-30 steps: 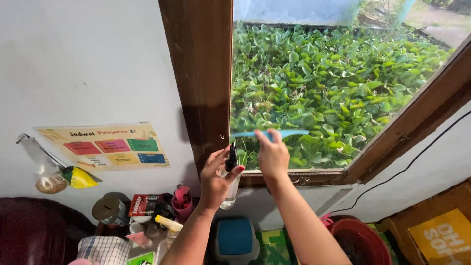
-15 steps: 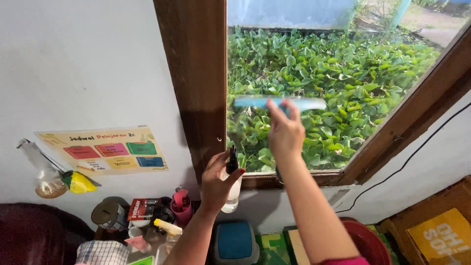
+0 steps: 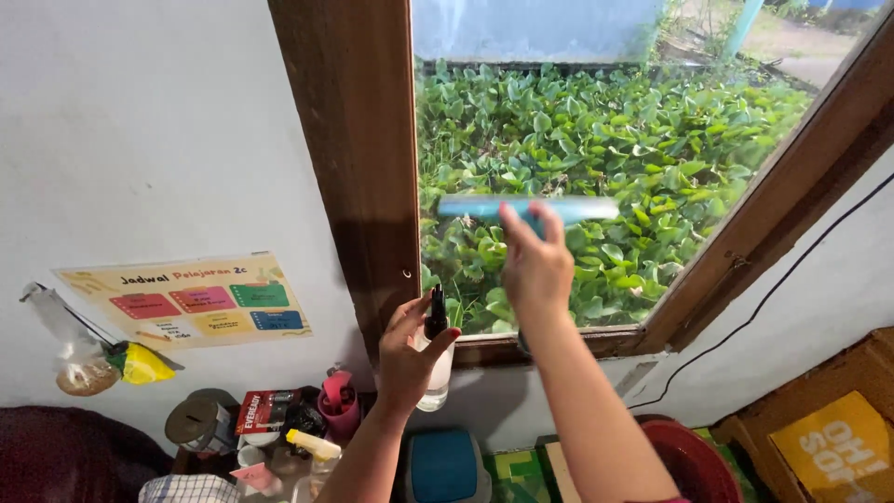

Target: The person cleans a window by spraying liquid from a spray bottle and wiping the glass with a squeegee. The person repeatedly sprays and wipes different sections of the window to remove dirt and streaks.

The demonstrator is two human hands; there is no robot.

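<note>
Window glass [image 3: 652,112] fills most of the view, green plants behind it, brown wooden frame [image 3: 349,158] at left. My right hand [image 3: 533,265] has its fingers clamped on a blue squeegee [image 3: 529,209], blade level against the pane's lower half. My left hand [image 3: 410,352] grips a clear spray bottle [image 3: 437,349] by the sill. Glass looks streak-free; how much is wiped I can't tell.

The squeegee [image 3: 529,208] lies across the window pane [image 3: 652,140], above the spray bottle [image 3: 436,359] by the sill [image 3: 549,345].
</note>
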